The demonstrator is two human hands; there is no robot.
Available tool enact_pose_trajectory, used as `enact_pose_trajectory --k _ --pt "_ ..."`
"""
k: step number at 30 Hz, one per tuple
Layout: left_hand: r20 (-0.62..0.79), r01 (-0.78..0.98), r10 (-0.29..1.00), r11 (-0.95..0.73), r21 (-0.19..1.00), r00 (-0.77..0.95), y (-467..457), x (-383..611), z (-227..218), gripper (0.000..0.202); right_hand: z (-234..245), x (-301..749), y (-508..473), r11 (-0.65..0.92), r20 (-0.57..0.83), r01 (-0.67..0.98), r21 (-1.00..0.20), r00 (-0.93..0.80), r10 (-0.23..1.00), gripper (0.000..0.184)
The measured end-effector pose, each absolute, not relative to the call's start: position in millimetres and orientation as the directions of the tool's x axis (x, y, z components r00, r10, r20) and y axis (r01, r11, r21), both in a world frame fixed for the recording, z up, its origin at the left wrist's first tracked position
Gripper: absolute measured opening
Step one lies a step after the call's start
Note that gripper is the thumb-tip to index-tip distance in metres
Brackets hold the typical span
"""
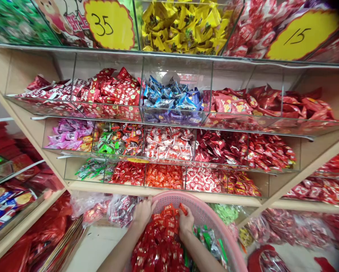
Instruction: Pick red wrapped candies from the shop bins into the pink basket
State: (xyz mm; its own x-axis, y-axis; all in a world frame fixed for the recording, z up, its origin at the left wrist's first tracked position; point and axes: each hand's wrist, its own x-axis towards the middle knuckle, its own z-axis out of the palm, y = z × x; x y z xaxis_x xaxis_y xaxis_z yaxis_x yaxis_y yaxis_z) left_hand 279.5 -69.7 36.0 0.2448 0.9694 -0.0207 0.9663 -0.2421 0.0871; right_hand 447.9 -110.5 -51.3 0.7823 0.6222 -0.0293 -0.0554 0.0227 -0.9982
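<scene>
A pink plastic basket (205, 211) sits in front of me below the shelves. Red-wrapped candies (161, 241) are heaped in its left and middle part, with green and silver wrapped candies (211, 241) at the right. My left hand (142, 212) is closed at the basket's far left rim, its thumb along the edge; its fingertips are hidden. Inside the basket, over the red heap, my right hand (187, 222) is closed with a red-wrapped candy (183, 208) at its fingertips.
Tiered shelves with clear dividers hold wrapped candies, including blue ones (169, 94) and yellow ones (186, 28). The lowest shelf board (101, 187) runs just beyond the basket. Bagged candies (122, 209) lie under it. Red packages (47, 226) stand at left.
</scene>
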Motion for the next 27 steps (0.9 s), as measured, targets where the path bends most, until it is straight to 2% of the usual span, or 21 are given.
enact_pose_trajectory --k 3,8,13,18,22,27 --pt "-0.032 0.968 0.971 -0.235 0.089 0.238 -70 280 37 0.048 -43 441 -111 -0.016 -0.008 0.004 -1.0 0.748 0.664 0.028" --pt "-0.028 0.967 0.97 -0.239 0.095 0.242 -70 280 37 0.048 -37 435 -112 -0.003 0.109 0.153 -0.988 0.714 0.691 0.03" --pt "-0.012 0.968 0.971 -0.235 0.085 0.237 -68 279 32 0.049 -39 436 -109 -0.021 0.131 0.202 -0.979 0.71 0.692 0.031" --pt "0.03 0.968 0.972 -0.237 0.079 0.235 -67 280 26 0.049 -31 417 -103 0.059 0.216 0.262 -0.963 0.622 0.753 0.027" --pt "0.033 0.967 0.97 -0.242 0.085 0.24 -67 279 26 0.047 -30 396 -99 0.092 0.211 0.233 -0.968 0.56 0.801 0.027" --pt "0.021 0.964 0.968 -0.252 0.089 0.251 -68 278 28 0.048 -35 386 -101 0.103 0.134 0.089 -0.991 0.501 0.855 0.028"
